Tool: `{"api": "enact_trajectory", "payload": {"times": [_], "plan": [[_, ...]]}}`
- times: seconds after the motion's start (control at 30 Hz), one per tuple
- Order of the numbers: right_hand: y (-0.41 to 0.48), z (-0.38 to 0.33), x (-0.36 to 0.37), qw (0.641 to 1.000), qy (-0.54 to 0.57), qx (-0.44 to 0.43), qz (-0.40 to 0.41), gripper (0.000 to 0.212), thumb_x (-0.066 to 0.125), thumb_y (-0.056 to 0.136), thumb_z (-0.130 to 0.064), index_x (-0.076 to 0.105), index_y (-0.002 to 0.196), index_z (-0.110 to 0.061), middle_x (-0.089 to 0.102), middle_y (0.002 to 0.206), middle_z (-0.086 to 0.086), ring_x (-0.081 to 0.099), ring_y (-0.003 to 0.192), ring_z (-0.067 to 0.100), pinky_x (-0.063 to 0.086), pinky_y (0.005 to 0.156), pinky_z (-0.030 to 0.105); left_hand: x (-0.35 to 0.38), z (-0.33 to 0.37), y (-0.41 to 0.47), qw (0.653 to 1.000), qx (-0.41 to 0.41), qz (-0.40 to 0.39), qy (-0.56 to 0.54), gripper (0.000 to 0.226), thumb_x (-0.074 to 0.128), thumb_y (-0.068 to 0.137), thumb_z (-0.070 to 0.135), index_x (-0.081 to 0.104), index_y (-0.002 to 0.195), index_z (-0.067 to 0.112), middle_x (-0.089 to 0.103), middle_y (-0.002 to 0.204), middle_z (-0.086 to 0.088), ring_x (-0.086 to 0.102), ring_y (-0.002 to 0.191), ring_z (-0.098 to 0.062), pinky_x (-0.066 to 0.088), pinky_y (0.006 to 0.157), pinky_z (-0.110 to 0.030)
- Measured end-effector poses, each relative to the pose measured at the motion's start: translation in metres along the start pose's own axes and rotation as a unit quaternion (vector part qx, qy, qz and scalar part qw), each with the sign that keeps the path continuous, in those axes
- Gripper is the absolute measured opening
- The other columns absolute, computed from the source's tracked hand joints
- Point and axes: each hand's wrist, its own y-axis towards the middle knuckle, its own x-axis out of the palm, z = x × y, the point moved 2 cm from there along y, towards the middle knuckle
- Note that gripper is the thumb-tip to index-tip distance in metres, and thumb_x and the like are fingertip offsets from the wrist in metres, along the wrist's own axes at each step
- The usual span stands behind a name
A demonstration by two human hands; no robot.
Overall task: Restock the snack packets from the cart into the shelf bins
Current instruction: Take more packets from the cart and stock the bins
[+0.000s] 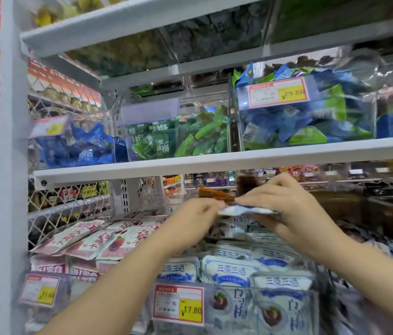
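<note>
Grip of left hand [196, 217] and right hand [287, 204] tight on edge-on white-blue packet [246, 210], print unreadable.

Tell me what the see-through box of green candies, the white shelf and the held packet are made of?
The see-through box: clear hard plastic, maybe acrylic; the green packets show through it and it glints. The white shelf: probably painted metal, smooth, with a bolt hole. The blue-and-white packet: likely thin plastic film; its edge looks wavy.
</note>
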Motion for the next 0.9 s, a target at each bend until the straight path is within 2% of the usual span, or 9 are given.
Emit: {"api": "enact_trajectory", "payload": {"times": [0.1,0.17,0.27,0.33,0.47,0.6,0.7,0.8,0.9], "plan": [[-0.004,-0.012,-0.001,0.992,-0.044,-0.107,0.041,0.031,0.078,0.082,-0.005,0.077,0.107,-0.022,0.071,0.117,-0.015,0.053,0.086,0.023,0.047,0.077,0.033,-0.006,0.015,-0.011,0.942,-0.104,-0.033,-0.317,0.055,0.031,0.106,0.048,0.067,0.123,0.011,0.077,0.099,-0.003,0.069,0.079,-0.013,0.056,0.070,-0.020],[-0.007,-0.019,0.001,0.986,-0.054,-0.149,0.057,0.022,0.077,0.082,-0.005,0.077,0.100,-0.018,0.072,0.116,-0.012,0.055,0.085,0.025,0.048,0.077,0.033,-0.003,0.023,-0.019,0.920,-0.115,-0.086,-0.364,0.045,0.043,0.100,0.049,0.063,0.126,0.019,0.076,0.092,0.002,0.066,0.076,-0.013,0.054,0.069,-0.023],[-0.011,-0.029,0.002,0.979,-0.047,-0.180,0.080,0.012,0.062,0.095,-0.010,0.070,0.089,-0.016,0.068,0.104,-0.002,0.055,0.086,0.023,0.046,0.077,0.030,0.006,0.023,-0.023,0.889,-0.107,-0.097,-0.435,0.045,0.078,0.082,0.026,0.063,0.125,0.024,0.071,0.111,-0.007,0.058,0.093,-0.025,0.048,0.080,-0.032],[-0.013,-0.031,0.001,0.980,-0.048,-0.174,0.084,0.012,0.067,0.089,-0.003,0.064,0.087,-0.015,0.060,0.099,0.001,0.055,0.083,0.024,0.045,0.074,0.031,0.013,0.019,-0.024,0.863,-0.092,-0.087,-0.490,0.049,0.078,0.085,0.011,0.063,0.129,0.024,0.065,0.110,-0.013,0.047,0.099,-0.029,0.046,0.082,-0.034],[-0.015,-0.030,0.001,0.985,-0.068,-0.157,0.025,0.026,0.073,0.077,0.003,0.063,0.092,-0.016,0.059,0.104,0.000,0.059,0.090,0.026,0.048,0.077,0.035,0.024,0.021,-0.027,0.862,-0.096,-0.044,-0.497,0.052,0.062,0.094,-0.004,0.055,0.137,0.025,0.062,0.106,-0.018,0.055,0.090,-0.027,0.052,0.068,-0.031],[-0.019,-0.015,-0.012,0.993,-0.102,-0.054,-0.032,0.050,0.080,0.073,-0.010,0.062,0.119,-0.018,0.057,0.125,0.001,0.055,0.116,0.024,0.048,0.096,0.039,0.018,0.021,-0.026,0.880,-0.100,-0.010,-0.464,0.054,0.058,0.094,-0.009,0.053,0.139,0.021,0.066,0.122,-0.029,0.064,0.093,-0.030,0.057,0.083,-0.040],[-0.017,-0.012,-0.020,0.990,-0.126,-0.024,-0.066,0.065,0.080,0.070,-0.012,0.055,0.130,-0.022,0.052,0.137,0.000,0.049,0.126,0.023,0.045,0.103,0.040,0.015,0.023,-0.017,0.885,-0.146,-0.010,-0.442,0.050,0.058,0.096,-0.006,0.052,0.140,0.018,0.071,0.112,-0.019,0.071,0.078,-0.022,0.060,0.062,-0.033],[-0.012,-0.007,-0.023,0.991,-0.081,-0.029,-0.105,0.075,0.075,0.069,-0.006,0.047,0.134,-0.032,0.049,0.141,-0.010,0.041,0.132,0.013,0.034,0.112,0.030,0.006,0.023,-0.007,0.904,-0.151,-0.068,-0.395,0.048,0.059,0.097,0.000,0.053,0.140,0.020,0.073,0.114,-0.015,0.071,0.079,-0.018,0.060,0.067,-0.029],[-0.016,0.003,-0.031,0.995,0.030,0.023,-0.096,0.067,0.079,0.076,-0.015,0.048,0.126,-0.047,0.049,0.135,-0.029,0.044,0.129,-0.004,0.045,0.104,0.030,-0.008,0.021,-0.011,0.895,-0.118,-0.179,-0.390,0.037,0.064,0.095,0.006,0.067,0.125,0.027,0.071,0.122,-0.013,0.072,0.085,-0.017,0.062,0.070,-0.028]]}}
